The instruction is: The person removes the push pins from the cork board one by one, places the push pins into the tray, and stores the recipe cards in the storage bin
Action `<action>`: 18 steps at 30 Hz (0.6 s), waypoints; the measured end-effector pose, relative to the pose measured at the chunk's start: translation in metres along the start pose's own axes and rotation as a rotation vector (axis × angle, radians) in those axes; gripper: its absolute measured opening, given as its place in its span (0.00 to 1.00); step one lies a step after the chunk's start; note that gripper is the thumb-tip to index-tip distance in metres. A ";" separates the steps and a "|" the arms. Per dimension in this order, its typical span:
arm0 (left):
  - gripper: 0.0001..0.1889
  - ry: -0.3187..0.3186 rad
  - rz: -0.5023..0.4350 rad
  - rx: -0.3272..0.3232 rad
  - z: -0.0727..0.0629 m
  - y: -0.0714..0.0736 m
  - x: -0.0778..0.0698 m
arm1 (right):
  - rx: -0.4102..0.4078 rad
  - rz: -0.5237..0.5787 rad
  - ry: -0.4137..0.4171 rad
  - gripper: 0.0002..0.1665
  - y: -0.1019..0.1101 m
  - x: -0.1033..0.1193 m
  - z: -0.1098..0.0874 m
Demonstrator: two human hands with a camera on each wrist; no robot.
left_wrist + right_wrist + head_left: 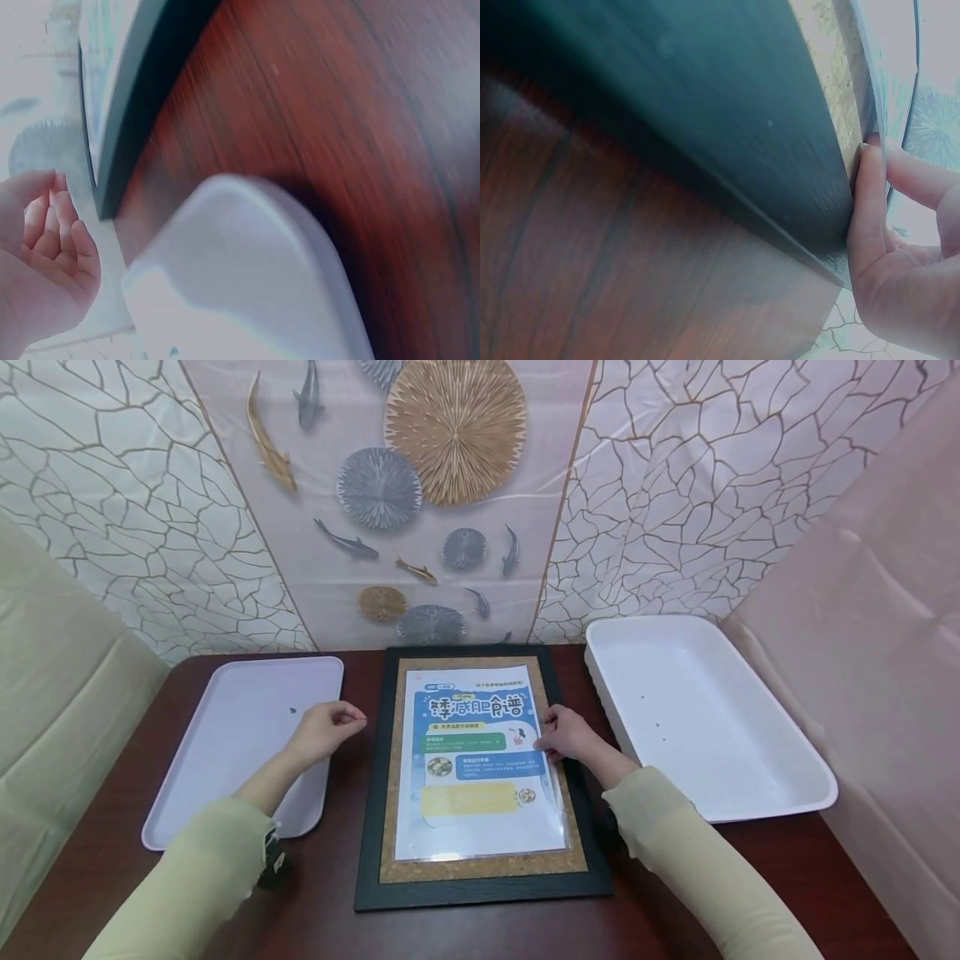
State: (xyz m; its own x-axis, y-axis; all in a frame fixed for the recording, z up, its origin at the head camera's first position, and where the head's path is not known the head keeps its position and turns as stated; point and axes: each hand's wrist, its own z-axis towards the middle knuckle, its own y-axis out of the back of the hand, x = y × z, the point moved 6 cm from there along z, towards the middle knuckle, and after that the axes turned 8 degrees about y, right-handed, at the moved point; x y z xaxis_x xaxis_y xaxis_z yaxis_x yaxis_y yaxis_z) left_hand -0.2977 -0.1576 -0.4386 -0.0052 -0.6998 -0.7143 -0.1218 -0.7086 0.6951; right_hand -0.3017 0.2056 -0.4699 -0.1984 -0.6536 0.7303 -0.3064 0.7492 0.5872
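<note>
A printed sheet in a clear glossy cover [480, 827] lies on a black-framed cork board [483, 891]. A small pinkish spot [417, 676] shows at its top left corner. My right hand [566, 732] pinches the sheet's right edge; in the right wrist view the edge [881, 90] stands slightly off the cork between thumb and finger. Over the gap between board and lilac tray [247, 727], my left hand [327, 731] is raised. Its thumb and index fingertips [54, 176] meet on a tiny reddish, pin-like thing, mostly hidden by them.
Small dark specks [292, 710] lie in the lilac tray at the left. A deep white tray [750, 802] stands at the right, with a few specks inside. The dark wooden table [315, 910] backs onto a patterned cloth [420, 568].
</note>
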 end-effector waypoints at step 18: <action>0.10 0.095 0.019 -0.098 -0.001 0.037 0.049 | 0.004 -0.001 0.012 0.28 -0.001 0.001 0.001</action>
State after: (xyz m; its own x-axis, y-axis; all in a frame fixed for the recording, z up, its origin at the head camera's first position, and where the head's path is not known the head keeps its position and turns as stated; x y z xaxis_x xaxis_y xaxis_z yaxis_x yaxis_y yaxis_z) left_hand -0.3013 -0.2187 -0.4475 0.0878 -0.7153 -0.6933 -0.0253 -0.6974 0.7163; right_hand -0.3022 0.2040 -0.4705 -0.1867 -0.6531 0.7339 -0.3106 0.7480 0.5866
